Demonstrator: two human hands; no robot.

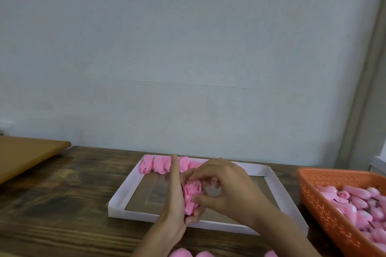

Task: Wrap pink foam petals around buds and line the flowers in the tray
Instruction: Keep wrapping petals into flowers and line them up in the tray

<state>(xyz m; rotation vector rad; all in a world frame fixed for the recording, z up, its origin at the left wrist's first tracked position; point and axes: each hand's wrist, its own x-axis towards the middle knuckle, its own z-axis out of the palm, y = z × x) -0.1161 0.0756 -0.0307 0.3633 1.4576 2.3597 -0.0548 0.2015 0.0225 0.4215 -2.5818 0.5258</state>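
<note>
- The half-wrapped foam flower [191, 197] sits between both hands, held over the tray. The left hand [174, 206] cradles it, lower fingers [193, 219] curled under its base and the forefinger straight. The right hand [227, 183] pinches the petals from the opposite side, thumb pressed in.
- The foam looks soft and springy. If that pinch eases before the layer is seated, the wrap will likely spring open.
- Squeezing too hard could crease the petals or skew the hidden bud.
- The row of finished flowers [163, 165] lies just beyond the fingertips, against the far wall of the white cardboard tray [123, 190]. A careless set-down might knock one loose or leave a gap.
- The tray looks light, so a push from the fingers could slide it on the desk [62, 194].
- The orange basket [313, 196] of buds [355, 200] stands well right of the right fingers. A hasty reach might tip it.
</note>
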